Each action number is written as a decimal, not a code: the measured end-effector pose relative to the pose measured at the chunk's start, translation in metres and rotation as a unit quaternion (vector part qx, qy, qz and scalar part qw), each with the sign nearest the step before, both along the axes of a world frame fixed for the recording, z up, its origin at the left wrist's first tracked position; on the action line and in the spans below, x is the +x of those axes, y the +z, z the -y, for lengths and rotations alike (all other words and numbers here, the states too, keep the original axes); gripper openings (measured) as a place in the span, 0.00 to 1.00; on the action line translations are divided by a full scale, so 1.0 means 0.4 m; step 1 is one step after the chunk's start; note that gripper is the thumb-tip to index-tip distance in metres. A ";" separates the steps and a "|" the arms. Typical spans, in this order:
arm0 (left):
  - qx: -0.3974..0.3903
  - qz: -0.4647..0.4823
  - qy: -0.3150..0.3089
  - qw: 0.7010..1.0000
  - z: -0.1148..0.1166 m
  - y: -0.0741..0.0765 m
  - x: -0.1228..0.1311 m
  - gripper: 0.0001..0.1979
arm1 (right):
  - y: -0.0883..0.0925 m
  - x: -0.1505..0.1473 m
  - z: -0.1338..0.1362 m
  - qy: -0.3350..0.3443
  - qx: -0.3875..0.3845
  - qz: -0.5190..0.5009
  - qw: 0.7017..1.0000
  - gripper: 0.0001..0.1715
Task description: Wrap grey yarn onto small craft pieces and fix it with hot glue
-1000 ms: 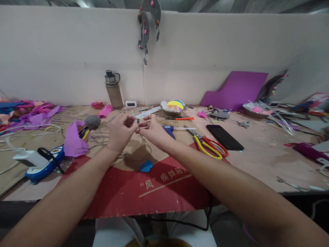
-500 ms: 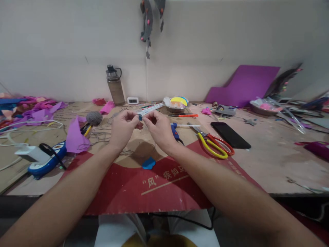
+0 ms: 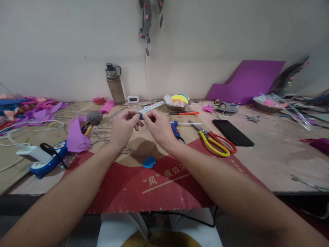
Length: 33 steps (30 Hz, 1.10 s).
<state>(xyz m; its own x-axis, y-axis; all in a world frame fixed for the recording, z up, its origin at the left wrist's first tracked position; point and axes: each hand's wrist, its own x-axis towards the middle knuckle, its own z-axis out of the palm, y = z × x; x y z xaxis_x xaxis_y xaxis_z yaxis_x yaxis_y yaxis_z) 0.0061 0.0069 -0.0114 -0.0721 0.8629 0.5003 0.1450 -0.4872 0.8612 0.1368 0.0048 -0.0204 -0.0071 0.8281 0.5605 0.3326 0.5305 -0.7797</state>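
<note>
My left hand (image 3: 123, 127) and my right hand (image 3: 158, 127) meet above the table, fingertips pinched together on a small blue piece (image 3: 140, 116). Both hands are closed round it, and most of it is hidden by the fingers. A thin grey thread hangs near the hands, hard to make out. Below them a blue felt cut-out (image 3: 149, 161) lies on the red cardboard sheet (image 3: 144, 192). A ball of grey yarn (image 3: 94, 117) sits to the left of my left hand.
Yellow-and-red scissors (image 3: 215, 142), a black phone (image 3: 233, 132) and a blue glue gun (image 3: 175, 129) lie to the right. A water bottle (image 3: 114, 85) stands at the back wall. Purple felt scraps (image 3: 75, 135) and a blue-and-white device (image 3: 47, 159) lie at the left.
The hands stay together and have shifted slightly; a small blue piece now shows between the fingertips. The camera has tipped a little downward.
</note>
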 end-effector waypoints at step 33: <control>-0.071 -0.082 -0.058 0.992 0.011 0.015 -0.012 0.11 | 0.012 0.045 0.004 -0.022 -0.013 0.082 0.996 0.07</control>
